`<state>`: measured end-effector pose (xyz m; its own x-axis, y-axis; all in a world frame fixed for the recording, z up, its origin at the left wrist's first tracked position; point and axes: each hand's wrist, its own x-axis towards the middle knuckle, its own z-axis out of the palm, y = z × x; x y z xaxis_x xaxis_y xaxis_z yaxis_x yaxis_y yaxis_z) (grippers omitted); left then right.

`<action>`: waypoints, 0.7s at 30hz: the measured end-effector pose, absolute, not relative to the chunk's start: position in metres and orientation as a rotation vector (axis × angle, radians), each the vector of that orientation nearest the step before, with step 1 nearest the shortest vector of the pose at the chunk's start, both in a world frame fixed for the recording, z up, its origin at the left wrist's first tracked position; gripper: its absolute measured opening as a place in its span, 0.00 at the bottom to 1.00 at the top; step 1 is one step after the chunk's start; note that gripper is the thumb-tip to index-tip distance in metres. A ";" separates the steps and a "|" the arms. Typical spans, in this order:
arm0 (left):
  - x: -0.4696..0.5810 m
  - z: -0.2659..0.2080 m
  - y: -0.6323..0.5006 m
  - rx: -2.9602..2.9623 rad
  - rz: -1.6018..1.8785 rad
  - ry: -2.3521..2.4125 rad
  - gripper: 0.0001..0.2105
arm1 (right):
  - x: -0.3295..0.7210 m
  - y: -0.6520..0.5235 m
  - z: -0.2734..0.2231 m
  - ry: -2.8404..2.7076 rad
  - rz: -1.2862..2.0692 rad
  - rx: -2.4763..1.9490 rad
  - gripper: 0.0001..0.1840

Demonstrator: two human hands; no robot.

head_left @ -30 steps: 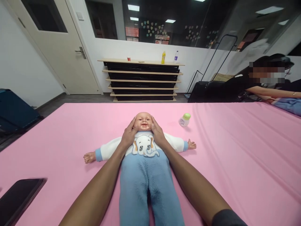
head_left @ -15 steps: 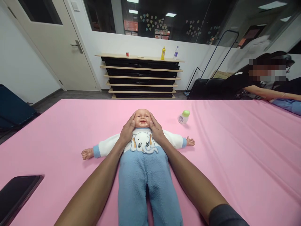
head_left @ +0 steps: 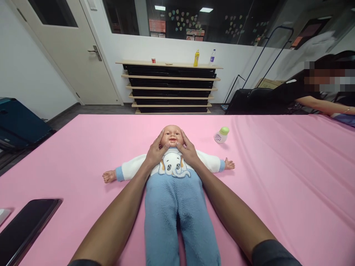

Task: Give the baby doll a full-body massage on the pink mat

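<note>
A baby doll [head_left: 162,192] lies on its back with its arms spread. It wears a white and blue suit with an elephant on the chest. My left hand [head_left: 156,152] rests along the left side of the doll's head [head_left: 172,130], fingers stretched out by the cheek and thumb at the chin. On the other side my right hand [head_left: 189,150] mirrors it, fingers extended along the cheek and thumb near the chin. Both hands are open and touch the doll; the fingers' undersides are hidden. To the right of the head stands a small white bottle with a green cap [head_left: 222,135].
A pink cover [head_left: 266,166] spreads over the table. A black phone [head_left: 29,225] lies at the near left, beside a white object [head_left: 3,215] cut by the frame edge. Stacked boards [head_left: 169,78] stand by the far wall. Another person [head_left: 294,90] leans in at the right.
My thumbs have moved inward and down from the sides of the doll's face to its chin. The whole view has shifted slightly, and more of the phone shows.
</note>
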<state>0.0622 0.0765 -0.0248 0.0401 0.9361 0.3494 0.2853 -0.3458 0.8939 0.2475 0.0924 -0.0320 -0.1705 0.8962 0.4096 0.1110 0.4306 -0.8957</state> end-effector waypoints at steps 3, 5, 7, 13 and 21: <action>0.062 -0.025 0.077 1.707 1.326 1.256 0.34 | 0.248 0.093 -0.032 -1.580 0.890 -0.912 0.36; 0.062 -0.024 0.077 1.708 1.334 1.267 0.32 | 0.247 0.093 -0.031 -1.550 0.886 -0.920 0.33; 0.063 -0.022 0.075 1.707 1.326 1.267 0.33 | 0.247 0.092 -0.030 -1.554 0.889 -0.924 0.35; 0.064 -0.020 0.072 1.663 1.319 1.224 0.40 | 0.246 0.090 -0.030 -1.609 0.906 -0.927 0.48; 0.059 -0.032 0.082 1.704 1.405 1.291 0.26 | 0.245 0.092 -0.033 -1.578 0.789 -0.968 0.33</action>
